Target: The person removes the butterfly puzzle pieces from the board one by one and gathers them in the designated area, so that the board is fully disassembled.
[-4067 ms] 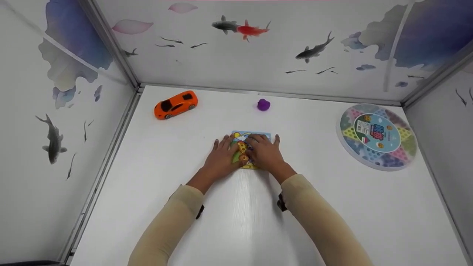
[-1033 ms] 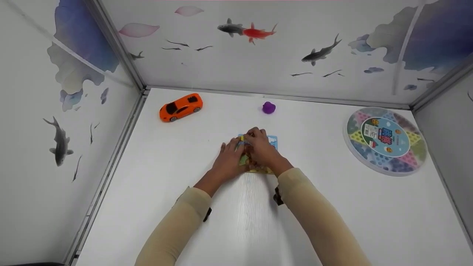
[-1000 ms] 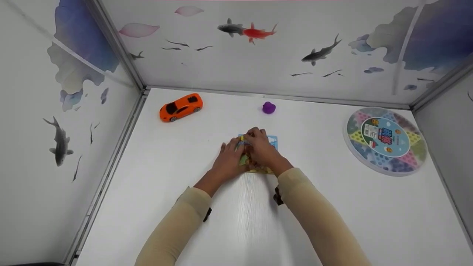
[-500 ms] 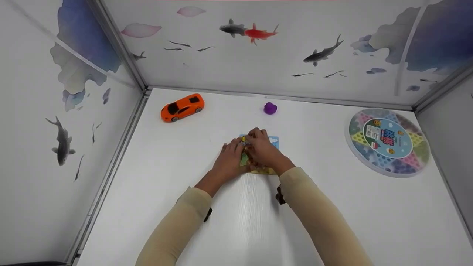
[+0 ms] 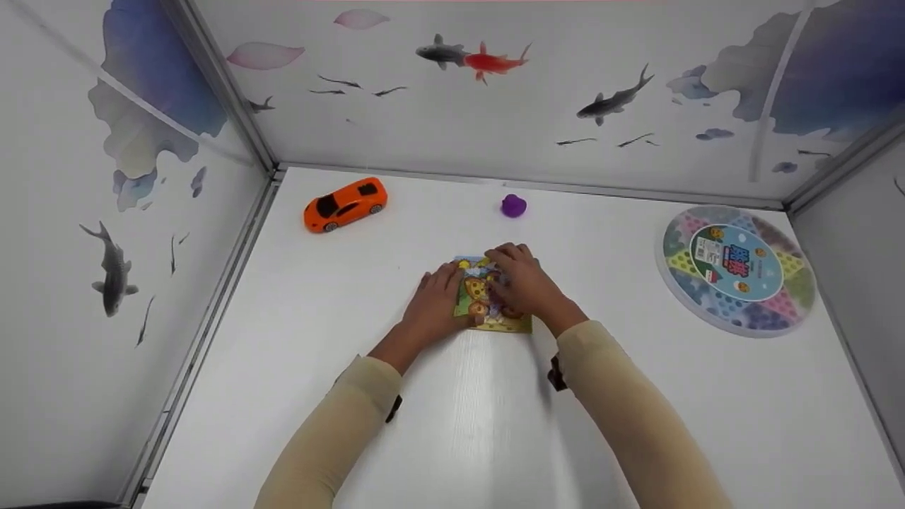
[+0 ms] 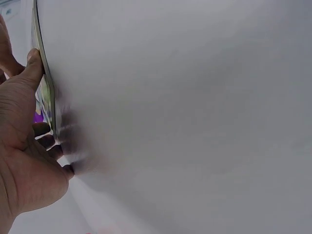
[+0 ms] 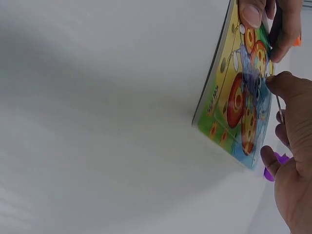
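Note:
A small picture puzzle [image 5: 478, 288] with a butterfly design lies on the white table, between both hands. My left hand [image 5: 434, 304] holds its left side, thumb at the near edge; in the left wrist view the fingertips reach down to the table. My right hand [image 5: 524, 281] is over the puzzle's upper right part. In the right wrist view, its thumb [image 7: 287, 87] and fingers pinch a thin flat piece [image 7: 279, 108], seen edge-on above the puzzle. The right hand hides part of the picture in the head view.
An orange toy car [image 5: 346, 205] stands at the back left. A small purple toy [image 5: 514, 206] is behind the puzzle. A round Chinese checkers box [image 5: 735, 272] lies at the right. Patterned panels [image 5: 495, 127] enclose the table's back and sides.
My right hand has moved right from the puzzle's upper left part, uncovering the yellow and butterfly picture there. My left hand has stayed at the left side. The camera has shifted slightly.

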